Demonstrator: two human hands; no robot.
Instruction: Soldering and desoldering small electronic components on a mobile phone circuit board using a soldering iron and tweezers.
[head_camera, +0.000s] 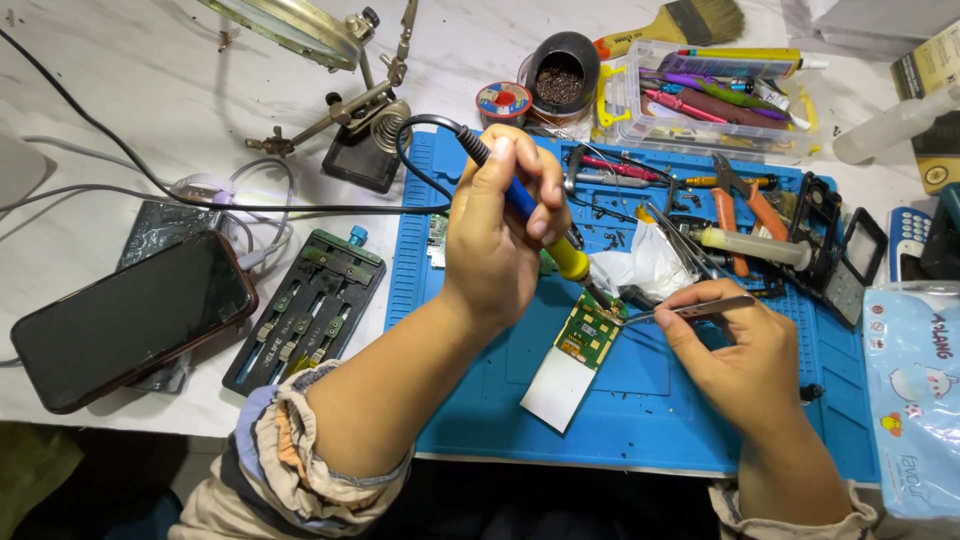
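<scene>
Blue silicone work mat (640, 420) covers the bench centre and right; all work sits on it.

Left hand (500, 235): fist closed round a soldering iron (545, 232), blue grip, yellow collar. Iron's long axis runs from 10 o'clock (cord end) down to 4 o'clock; tip meets the top edge of the board.

Right hand (745, 355): thumb and forefinger pinched shut on metal tweezers (690, 311), points aimed toward 9 o'clock, reaching the same spot.

Small green circuit board (588, 330) with white panel (558, 388) attached at its 7 o'clock end lies flat on the mat, long axis 1 to 7 o'clock. It lies at 4 o'clock from the left grip, 9 o'clock from the right. Both tools converge at the board's 1 o'clock end; the right hand is slightly nearer.

Off mat, at 9 o'clock: dark smartphone (130, 318), black board-holder fixture (305, 308).
</scene>
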